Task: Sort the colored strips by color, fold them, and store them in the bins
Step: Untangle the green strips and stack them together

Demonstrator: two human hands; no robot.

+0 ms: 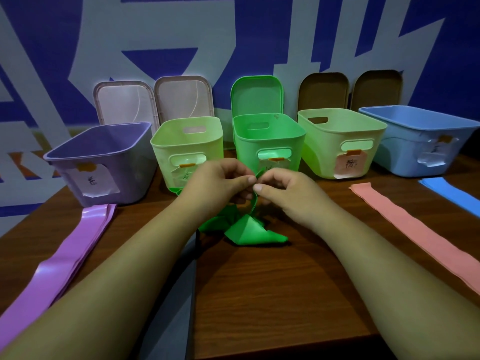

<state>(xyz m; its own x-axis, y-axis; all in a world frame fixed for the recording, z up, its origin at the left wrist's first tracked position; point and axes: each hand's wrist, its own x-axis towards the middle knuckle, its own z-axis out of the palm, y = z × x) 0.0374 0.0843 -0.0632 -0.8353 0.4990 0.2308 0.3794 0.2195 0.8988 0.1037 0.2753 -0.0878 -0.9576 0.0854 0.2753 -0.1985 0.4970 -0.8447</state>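
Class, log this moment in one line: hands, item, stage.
hands: left hand and right hand pinch green strip | stage: folding, not binned | green bin: open | lying on table: purple strips, pink strips, blue strips

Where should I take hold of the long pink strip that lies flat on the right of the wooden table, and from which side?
Take the long pink strip at its short far end, near the pale green bin with the pink label. It lies flat, so the middle offers nothing to pinch; that end is free. Probably come from above with the right hand.
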